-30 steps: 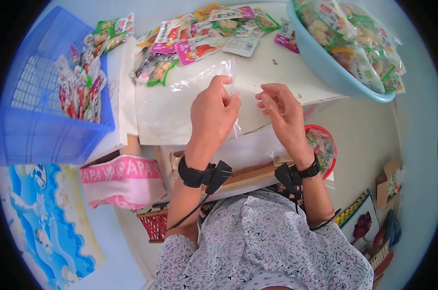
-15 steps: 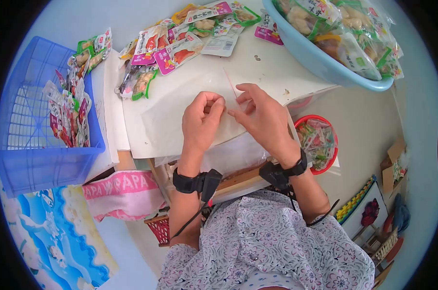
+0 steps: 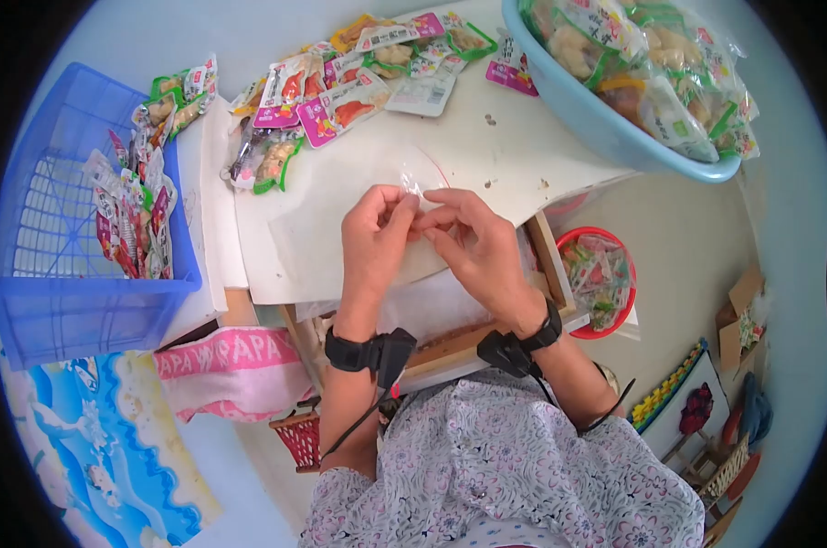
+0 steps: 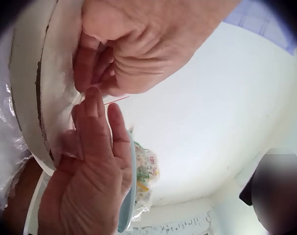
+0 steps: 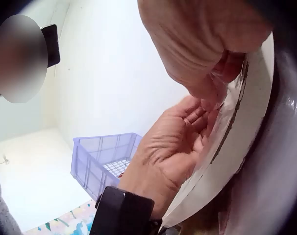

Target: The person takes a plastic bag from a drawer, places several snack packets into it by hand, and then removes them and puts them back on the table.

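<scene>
A clear plastic bag with a thin red line [image 3: 436, 164] lies over the near edge of the white table. Its bunched clear plastic [image 3: 411, 180] stands up at the fingertips of the left hand [image 3: 374, 239], which pinches it between thumb and curled fingers. The right hand [image 3: 486, 260] meets the left at the fingertips, its thumb and forefinger closed on the same plastic. In the left wrist view the right hand [image 4: 92, 171] touches the left hand [image 4: 143, 49] beside a red line [image 4: 118, 100]. Fingers hide most of the pinched part.
Snack packets [image 3: 345, 110] lie along the back of the table [image 3: 514, 146]. A light blue basin [image 3: 605, 128] full of packets stands back right, a blue crate [image 3: 94, 315] with packets at left. An open drawer [image 3: 550, 260] is below, a red basin [image 3: 631, 301] at lower right.
The right hand has moved in to the left hand, and their fingertips now meet. The clear plastic, earlier spread upward from the left hand, is bunched at the fingers.
</scene>
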`<state>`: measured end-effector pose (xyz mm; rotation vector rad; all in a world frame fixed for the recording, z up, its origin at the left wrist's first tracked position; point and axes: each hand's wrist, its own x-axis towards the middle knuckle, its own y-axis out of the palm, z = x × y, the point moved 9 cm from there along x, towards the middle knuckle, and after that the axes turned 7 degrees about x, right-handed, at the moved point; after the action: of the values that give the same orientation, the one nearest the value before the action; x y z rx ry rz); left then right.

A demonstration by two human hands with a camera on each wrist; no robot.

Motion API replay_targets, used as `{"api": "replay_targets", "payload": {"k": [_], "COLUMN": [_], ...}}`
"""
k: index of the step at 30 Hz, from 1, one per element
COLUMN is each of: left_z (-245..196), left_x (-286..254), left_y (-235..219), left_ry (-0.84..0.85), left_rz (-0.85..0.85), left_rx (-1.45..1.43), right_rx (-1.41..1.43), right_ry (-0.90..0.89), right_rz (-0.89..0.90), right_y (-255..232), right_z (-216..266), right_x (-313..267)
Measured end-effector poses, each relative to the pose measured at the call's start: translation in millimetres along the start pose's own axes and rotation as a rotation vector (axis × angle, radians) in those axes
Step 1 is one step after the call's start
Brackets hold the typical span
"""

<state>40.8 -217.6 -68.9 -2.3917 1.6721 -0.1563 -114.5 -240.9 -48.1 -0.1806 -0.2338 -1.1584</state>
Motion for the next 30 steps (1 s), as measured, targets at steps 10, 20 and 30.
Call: {"api": "replay_targets", "payload": {"k": [10,20,30], "left_z": [-9,6,6], "left_x": [2,-4,-5], "left_y": [-44,-48,-49], "left_ry": [0.016,0.102,0.203], "left_rz": [-0.076,-0.047,-0.066], "left_rx": [0.047,0.019,0.063], "right_rx": [-0.563,-0.722,-0.870], "right_ry": [-0.193,-0.302,-0.546], "right_rz": [0.169,0.242,0.438], "right_y": [2,7,93], "right_z": [19,34,11], "right_x": [48,135,214]}}
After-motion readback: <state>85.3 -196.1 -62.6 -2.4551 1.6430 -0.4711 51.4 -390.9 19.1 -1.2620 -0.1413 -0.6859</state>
